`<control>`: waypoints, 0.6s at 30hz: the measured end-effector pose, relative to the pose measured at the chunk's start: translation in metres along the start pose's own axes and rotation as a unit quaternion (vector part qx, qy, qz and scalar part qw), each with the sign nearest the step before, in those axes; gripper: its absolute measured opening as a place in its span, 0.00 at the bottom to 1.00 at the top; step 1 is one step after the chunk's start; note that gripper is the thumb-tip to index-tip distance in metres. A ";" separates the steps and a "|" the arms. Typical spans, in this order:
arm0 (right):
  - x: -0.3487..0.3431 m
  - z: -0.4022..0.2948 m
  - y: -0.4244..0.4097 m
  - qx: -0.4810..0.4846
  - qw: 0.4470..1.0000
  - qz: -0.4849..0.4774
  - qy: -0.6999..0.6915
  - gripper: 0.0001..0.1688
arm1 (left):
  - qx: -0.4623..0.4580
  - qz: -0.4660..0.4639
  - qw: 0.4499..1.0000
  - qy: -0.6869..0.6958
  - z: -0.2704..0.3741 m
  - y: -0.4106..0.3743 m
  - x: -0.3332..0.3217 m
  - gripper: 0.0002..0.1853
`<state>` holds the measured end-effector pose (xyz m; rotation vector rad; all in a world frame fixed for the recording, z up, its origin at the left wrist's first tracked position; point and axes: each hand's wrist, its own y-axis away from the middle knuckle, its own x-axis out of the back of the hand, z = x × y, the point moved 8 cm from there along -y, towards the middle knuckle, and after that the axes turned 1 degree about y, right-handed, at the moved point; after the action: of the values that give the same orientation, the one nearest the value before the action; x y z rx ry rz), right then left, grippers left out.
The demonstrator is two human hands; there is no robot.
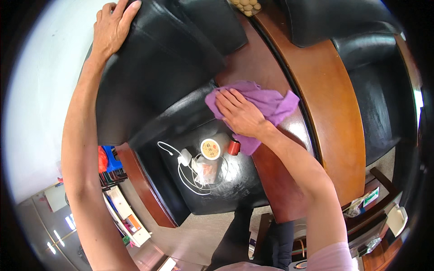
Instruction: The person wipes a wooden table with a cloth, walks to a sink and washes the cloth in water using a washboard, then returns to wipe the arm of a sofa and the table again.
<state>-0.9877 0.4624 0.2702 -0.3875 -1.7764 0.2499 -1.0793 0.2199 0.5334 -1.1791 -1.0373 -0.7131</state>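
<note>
My right hand (241,113) lies flat on a purple cloth (279,105), pressing it against the reddish-brown wooden armrest panel (278,183) beside a black leather seat. One edge of the cloth hangs over the seat. My left hand (113,28) rests on top of the black leather backrest (152,64), holding nothing. On the seat cushion (237,189), just below the cloth, are a small red cylindrical container (234,148), a round tub with a printed lid (210,149), a white charger (184,157) with its cable, and a clear plastic packet (206,171).
Another black leather seat (369,98) stands at the right, past an orange-brown wooden panel (329,101). A clear container of round pale items (247,6) sits at the top. A white wall (44,101) is at the left, with a white open drawer unit (127,215) below.
</note>
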 end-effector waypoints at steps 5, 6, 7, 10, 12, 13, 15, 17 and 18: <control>-0.015 0.040 -0.033 -0.017 0.999 -0.020 -0.025 0.31 | -0.139 0.049 0.984 -0.101 -0.014 -0.008 -0.017 0.26; -0.016 0.047 -0.033 -0.007 0.999 -0.021 -0.038 0.31 | -0.140 0.065 0.984 -0.087 -0.011 -0.007 -0.014 0.26; -0.015 0.053 -0.033 0.000 0.999 -0.023 -0.049 0.31 | -0.136 0.067 0.985 -0.083 -0.012 -0.007 -0.013 0.25; -0.001 0.084 -0.016 -0.045 0.999 -0.009 -0.029 0.31 | -0.107 0.050 0.990 -0.078 -0.014 0.000 -0.008 0.24; 0.016 0.101 0.005 -0.093 0.996 -0.010 -0.016 0.31 | -0.101 0.050 0.990 -0.080 -0.012 0.002 -0.007 0.24; 0.023 0.106 0.010 -0.114 0.993 -0.010 -0.008 0.31 | -0.098 0.051 0.990 -0.082 -0.012 0.002 -0.007 0.24; 0.024 0.107 0.008 -0.102 0.994 0.021 -0.027 0.30 | -0.120 0.073 0.987 -0.079 -0.010 0.003 -0.005 0.24; 0.028 0.106 -0.005 -0.070 0.995 0.045 -0.054 0.30 | -0.110 0.076 0.987 -0.084 -0.006 0.003 -0.005 0.24; 0.028 0.105 -0.016 -0.026 0.996 0.074 -0.048 0.29 | -0.112 0.079 0.987 -0.089 -0.005 0.002 -0.006 0.24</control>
<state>-1.0972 0.4621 0.2759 -0.5530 -1.8542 0.3314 -1.0790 0.2156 0.5270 -1.5248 -1.0153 -0.6204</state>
